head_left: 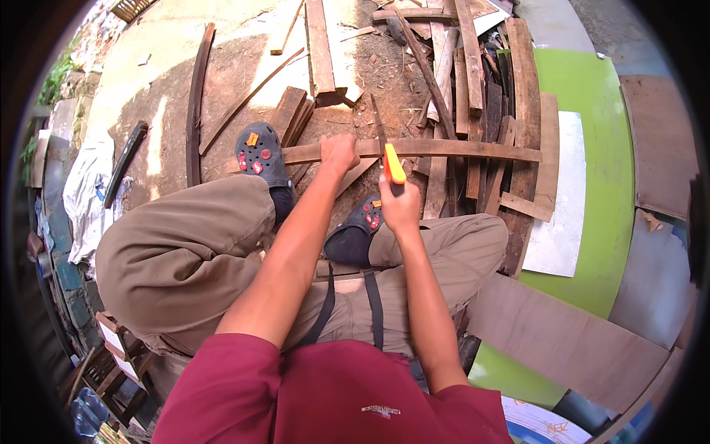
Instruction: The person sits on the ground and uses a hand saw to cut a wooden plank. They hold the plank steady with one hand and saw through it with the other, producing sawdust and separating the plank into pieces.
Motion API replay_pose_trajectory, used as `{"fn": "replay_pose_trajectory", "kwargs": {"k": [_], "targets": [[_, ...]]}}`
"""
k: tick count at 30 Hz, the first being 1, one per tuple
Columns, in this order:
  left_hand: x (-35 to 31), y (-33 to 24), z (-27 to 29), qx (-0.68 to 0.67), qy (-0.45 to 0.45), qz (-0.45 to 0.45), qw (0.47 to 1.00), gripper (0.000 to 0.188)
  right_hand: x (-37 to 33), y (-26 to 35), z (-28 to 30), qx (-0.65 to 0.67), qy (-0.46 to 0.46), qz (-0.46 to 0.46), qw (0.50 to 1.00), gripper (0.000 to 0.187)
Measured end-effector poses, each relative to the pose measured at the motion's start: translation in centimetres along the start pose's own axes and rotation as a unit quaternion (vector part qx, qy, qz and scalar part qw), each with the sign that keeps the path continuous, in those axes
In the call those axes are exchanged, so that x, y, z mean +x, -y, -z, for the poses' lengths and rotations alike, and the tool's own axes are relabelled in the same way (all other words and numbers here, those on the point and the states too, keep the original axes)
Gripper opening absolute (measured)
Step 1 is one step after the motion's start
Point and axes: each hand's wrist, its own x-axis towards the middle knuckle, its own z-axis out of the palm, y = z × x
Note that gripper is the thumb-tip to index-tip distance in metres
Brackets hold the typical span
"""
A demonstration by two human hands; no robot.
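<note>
A long wooden plank (458,148) lies crosswise in front of me, its left part over a short stack of wood blocks (290,117). My left hand (339,153) is closed round the plank, left of the saw. In my right hand (400,203) is the handle of a hand saw (395,164), orange-yellow and black. The saw's narrow dark blade points away from me and crosses the plank just right of my left hand. Whether the teeth have cut into the wood cannot be made out. My left shoe (260,157), a dark clog, is up against the plank's left end.
Many loose boards (473,89) are piled at the right, under the plank's right end. Beyond them lie a green panel (592,170) and a white sheet (560,200). Long timbers (198,103) and a white cloth (89,185) lie on the left ground.
</note>
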Motion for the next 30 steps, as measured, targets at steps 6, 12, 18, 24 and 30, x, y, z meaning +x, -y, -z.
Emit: {"fn": "replay_pose_trajectory", "kwargs": {"k": [6, 12, 18, 24, 30], "targets": [[0.8, -0.5, 1.6, 0.015, 0.049, 0.014, 0.999, 0.024, 0.1, -1.1, 0.4, -0.036, -0.003, 0.077, 0.996, 0.032], [0.4, 0.4, 1.9, 0.02, 0.048, 0.024, 0.998, 0.025, -12.7, -2.2, 6.0, -0.006, 0.043, 0.002, 0.999, 0.022], [1.1, -1.7, 1.8, 0.011, 0.052, 0.008, 0.999, 0.026, 1.7, -2.5, -1.5, -0.025, -0.024, 0.047, 0.998, 0.033], [1.8, 1.1, 0.8, 0.026, 0.04, 0.01, 0.999, 0.041, -0.4, -1.6, -0.3, -0.039, 0.001, 0.053, 0.998, 0.036], [1.0, -0.2, 0.8, 0.017, 0.035, 0.009, 0.999, 0.032, -14.3, -2.7, 6.8, -0.002, 0.034, 0.003, 0.999, 0.026]]}}
